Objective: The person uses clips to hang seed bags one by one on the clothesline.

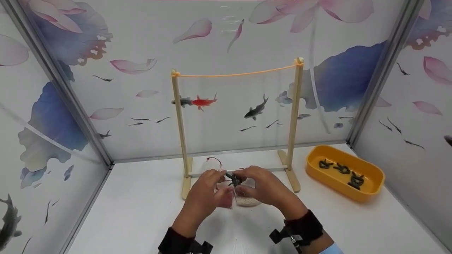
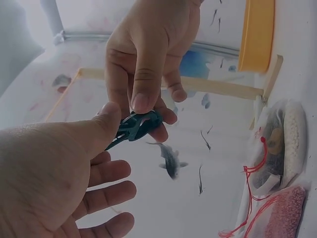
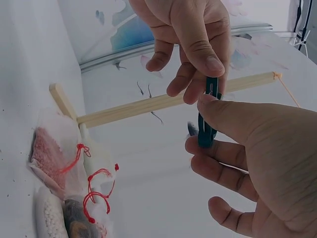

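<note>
A dark green plastic clothespin (image 2: pixel 138 126) is held between both hands, in front of the wooden stand. My left hand (image 1: pixel 203 192) pinches one end with thumb and forefinger, its other fingers spread loosely in the left wrist view. The right hand (image 1: pixel 266 187) pinches the clothespin (image 3: pixel 204 126) from the other side, thumb on top and forefinger beneath. Behind and below the hands lie small drawstring pouches: one with reddish grains (image 2: pixel 287 215), one with white grains (image 2: pixel 294 144) and one with dark contents (image 2: pixel 275 141). In the head view the hands partly hide them.
The wooden stand (image 1: pixel 293 123) has two posts, with an orange cord (image 1: pixel 236 74) tied between their tops. To the right, a yellow tray (image 1: pixel 335 185) holds several dark green clothespins (image 1: pixel 342 168). Printed panels (image 1: pixel 141 35) enclose the white table (image 1: pixel 134 211).
</note>
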A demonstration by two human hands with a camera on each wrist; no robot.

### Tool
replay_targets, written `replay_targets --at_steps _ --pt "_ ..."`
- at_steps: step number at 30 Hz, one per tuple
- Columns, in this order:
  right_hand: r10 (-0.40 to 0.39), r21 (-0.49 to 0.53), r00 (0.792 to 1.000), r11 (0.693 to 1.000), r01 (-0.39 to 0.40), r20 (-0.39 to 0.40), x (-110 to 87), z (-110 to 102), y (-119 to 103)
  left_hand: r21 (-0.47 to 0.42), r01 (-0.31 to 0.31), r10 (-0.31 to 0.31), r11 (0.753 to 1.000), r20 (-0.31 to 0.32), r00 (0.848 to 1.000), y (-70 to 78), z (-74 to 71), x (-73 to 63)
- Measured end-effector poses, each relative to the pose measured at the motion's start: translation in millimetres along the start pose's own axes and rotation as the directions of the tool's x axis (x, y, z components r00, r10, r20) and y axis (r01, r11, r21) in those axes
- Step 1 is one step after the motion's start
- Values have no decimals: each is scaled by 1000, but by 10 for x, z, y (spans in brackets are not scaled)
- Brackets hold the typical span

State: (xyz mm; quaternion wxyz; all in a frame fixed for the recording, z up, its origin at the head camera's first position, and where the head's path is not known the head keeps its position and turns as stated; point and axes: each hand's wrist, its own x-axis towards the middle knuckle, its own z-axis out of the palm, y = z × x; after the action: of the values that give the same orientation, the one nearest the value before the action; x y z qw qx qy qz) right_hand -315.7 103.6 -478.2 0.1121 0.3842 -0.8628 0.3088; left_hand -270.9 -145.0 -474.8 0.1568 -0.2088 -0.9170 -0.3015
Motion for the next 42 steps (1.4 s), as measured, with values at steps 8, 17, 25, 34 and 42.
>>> replay_targets --at_steps 8,17,25,34,42 --pt "69 73 995 994 -75 77 2 -29 25 31 -13 14 999 -18 1000 -24 -5 -26" --pt "330 -72 934 944 -322 137 -26 -16 302 136 -73 96 988 -168 981 -105 22 -39" --pt "428 -202 896 894 -401 118 -74 217 522 175 -82 125 981 -251 960 -135 70 -51" --pt "407 -250 909 893 -374 93 -85 333 606 236 -81 148 968 -282 948 -160 91 -55" --pt "402 -209 915 896 -392 9 -28 229 630 240 -93 173 966 -337 926 -183 66 -60"
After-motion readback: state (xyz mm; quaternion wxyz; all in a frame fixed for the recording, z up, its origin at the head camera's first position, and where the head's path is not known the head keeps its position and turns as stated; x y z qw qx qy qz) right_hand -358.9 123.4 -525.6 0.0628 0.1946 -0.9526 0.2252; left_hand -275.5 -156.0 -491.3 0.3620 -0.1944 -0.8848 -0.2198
